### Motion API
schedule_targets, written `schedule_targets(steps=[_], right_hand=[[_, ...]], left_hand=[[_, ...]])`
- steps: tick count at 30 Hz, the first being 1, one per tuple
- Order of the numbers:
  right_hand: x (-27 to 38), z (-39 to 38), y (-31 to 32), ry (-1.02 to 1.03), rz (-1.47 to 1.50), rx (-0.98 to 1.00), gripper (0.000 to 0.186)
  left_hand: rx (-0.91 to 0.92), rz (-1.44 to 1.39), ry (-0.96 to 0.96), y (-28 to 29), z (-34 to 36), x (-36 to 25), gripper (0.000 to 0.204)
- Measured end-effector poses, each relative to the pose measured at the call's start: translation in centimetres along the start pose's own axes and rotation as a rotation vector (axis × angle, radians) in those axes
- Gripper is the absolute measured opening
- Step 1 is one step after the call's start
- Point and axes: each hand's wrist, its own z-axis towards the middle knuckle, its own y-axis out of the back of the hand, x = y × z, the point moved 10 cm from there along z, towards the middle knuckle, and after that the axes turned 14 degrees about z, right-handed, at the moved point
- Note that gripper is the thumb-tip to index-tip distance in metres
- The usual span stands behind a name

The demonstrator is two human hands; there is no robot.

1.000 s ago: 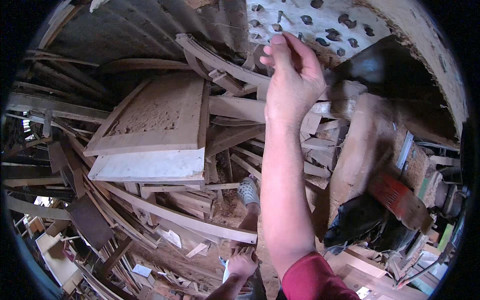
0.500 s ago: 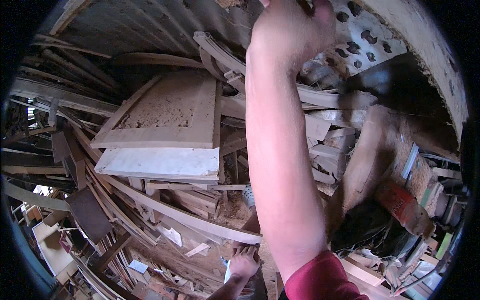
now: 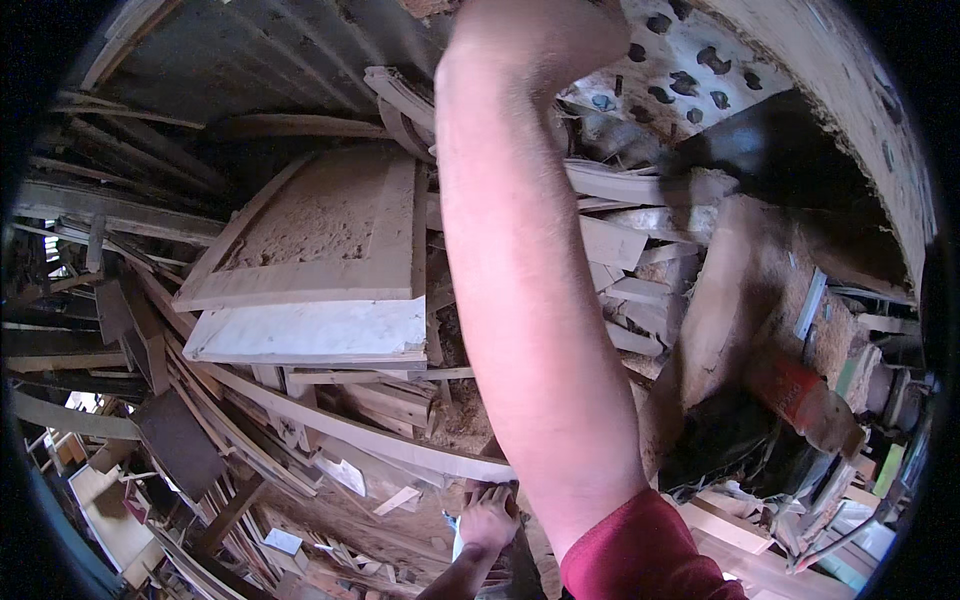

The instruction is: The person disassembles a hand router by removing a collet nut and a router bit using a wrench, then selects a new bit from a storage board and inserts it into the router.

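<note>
My right arm, in a short red sleeve [image 3: 635,555], reaches up through the middle of the view. At the top edge my right hand [image 3: 535,35] is bent at the wrist. Its fingers are cut off by the frame, so what they touch is hidden. Low in the middle, my left hand [image 3: 487,517] is closed, its fingers curled at the end of a long curved wooden strip [image 3: 370,432]. That pale strip runs away to the left, beneath a stack of panels.
A dusty framed wooden panel [image 3: 300,225] lies over a white board [image 3: 310,330] on the left. Scrap timber surrounds them. At the right are a red packet [image 3: 785,385], a thick wooden piece [image 3: 715,300] and a perforated pale sheet [image 3: 690,75]. Corrugated metal sheeting [image 3: 300,60] stands behind.
My right arm has shifted left in the view, and its hand sits further past the top edge. My left hand stays at the strip's end. The surroundings have shifted slightly left.
</note>
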Motion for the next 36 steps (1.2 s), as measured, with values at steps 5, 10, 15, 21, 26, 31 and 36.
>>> schedule_targets(steps=[5,10,15,21,26,31,36], right_hand=[[0.1,0.2,0.1,0.002,-0.008,-0.002,0.028],[0.0,0.0,-0.1,0.0,-0.016,0.003,0.027],[0.2,0.3,-0.1,0.009,-0.023,0.005,0.027],[-0.2,0.0,-0.4,-0.003,-0.03,0.003,0.026],[-0.3,0.2,-0.5,0.001,-0.046,0.005,0.026],[-0.2,0.2,-0.8,0.005,-0.058,0.012,0.026],[-0.2,0.0,-0.7,0.007,-0.083,0.024,0.025]], left_hand=[[0.138,0.014,0.053,-0.9,-0.1,0.1,0.018],[-0.006,-0.009,0.035,0.1,-0.1,-0.2,0.017],[-0.045,-0.029,0.006,0.3,-0.1,-0.4,0.017],[0.066,-0.006,0.025,-0.9,-0.1,-0.1,0.018],[0.121,-0.031,0.052,-1.1,0.2,0.0,0.029],[0.219,0.096,0.043,-3.1,0.0,0.1,0.043],[0.227,0.094,0.034,-3.7,0.0,0.1,0.046]])
